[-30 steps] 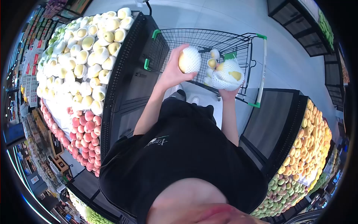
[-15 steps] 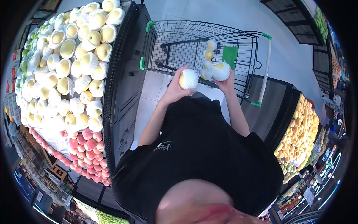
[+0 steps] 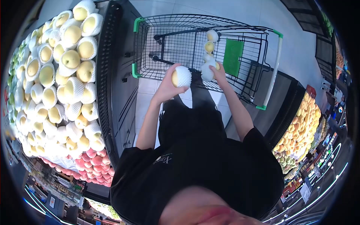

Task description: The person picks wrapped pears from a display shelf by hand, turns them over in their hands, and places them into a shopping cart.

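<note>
Banks of pale-yellow round fruit in white foam nets [image 3: 70, 59] rise at the left; ahead lies a black wire shopping cart with green corner caps [image 3: 178, 47], its handle to the right. What has just changed is the right hand [image 3: 220, 72]: it has dropped to the near end of a short row of yellow fruit in white nets [image 3: 209, 47] in the cart. That suggests its own white-netted fruit [image 3: 207, 71] is almost down among the others; contact is unclear. Apart from it, the left hand [image 3: 165, 85] clasps another yellow fruit in white foam [image 3: 183, 77] over the cart's near edge, thumb near, fingers far. This one is almost round, slightly longer near to far, bare skin facing left. The right-hand fruit's long axis also runs near to far, yellow skin facing right.
</note>
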The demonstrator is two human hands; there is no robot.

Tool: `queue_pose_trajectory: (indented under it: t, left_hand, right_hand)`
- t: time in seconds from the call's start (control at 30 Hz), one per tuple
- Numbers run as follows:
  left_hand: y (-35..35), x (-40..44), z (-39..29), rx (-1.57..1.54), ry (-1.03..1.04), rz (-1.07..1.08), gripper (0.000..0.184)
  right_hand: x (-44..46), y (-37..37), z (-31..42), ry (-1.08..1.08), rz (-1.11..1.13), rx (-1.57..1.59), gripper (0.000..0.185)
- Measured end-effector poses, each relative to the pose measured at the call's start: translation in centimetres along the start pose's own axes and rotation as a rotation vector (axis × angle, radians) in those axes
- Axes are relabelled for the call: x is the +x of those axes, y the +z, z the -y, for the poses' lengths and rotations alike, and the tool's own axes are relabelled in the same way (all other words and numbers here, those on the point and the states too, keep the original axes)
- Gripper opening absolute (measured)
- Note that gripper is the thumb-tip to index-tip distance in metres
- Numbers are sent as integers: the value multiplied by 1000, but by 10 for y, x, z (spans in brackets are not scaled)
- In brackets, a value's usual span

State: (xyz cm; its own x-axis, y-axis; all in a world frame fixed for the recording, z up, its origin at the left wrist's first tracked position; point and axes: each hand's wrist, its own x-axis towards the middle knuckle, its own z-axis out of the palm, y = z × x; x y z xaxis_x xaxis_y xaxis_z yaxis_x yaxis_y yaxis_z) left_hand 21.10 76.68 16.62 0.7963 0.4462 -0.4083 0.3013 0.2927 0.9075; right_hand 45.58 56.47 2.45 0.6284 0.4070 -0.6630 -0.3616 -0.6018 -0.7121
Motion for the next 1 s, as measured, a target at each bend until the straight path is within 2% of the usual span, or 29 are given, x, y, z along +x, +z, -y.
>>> queue_pose_trajectory:
  t: [0.13,0.23,0.27,0.4,0.5,0.63,0.7,0.8,1.0]
  left_hand:
    - [5,18,30,-146,-91,-155,92]
    - [7,30,41,41,-138,-176,91]
    - [9,35,46,81,-157,-148,91]
    - [18,66,65,130,-245,-3,90]
    - [22,107,83,310,-196,49,90]
    - [27,188,105,423,-133,94,90]
    - [31,231,128,488,-192,130,87]
    - [48,290,175,672,-159,77,92]
    - [98,347,252,769,-322,9,100]
  right_hand:
    - [57,17,-17,-114,6,-338,84]
    - [116,31,-66,-229,-4,-635,86]
    - [132,35,-83,-227,15,-579,89]
    - [172,50,-111,-254,153,-817,86]
    - [185,55,-135,-319,211,-970,86]
    - [178,54,-144,-453,273,-1075,87]
    - [176,55,-156,-555,275,-1097,86]
    - [174,62,-171,-660,277,-1115,84]
    - [169,69,-185,-536,333,-1069,92]
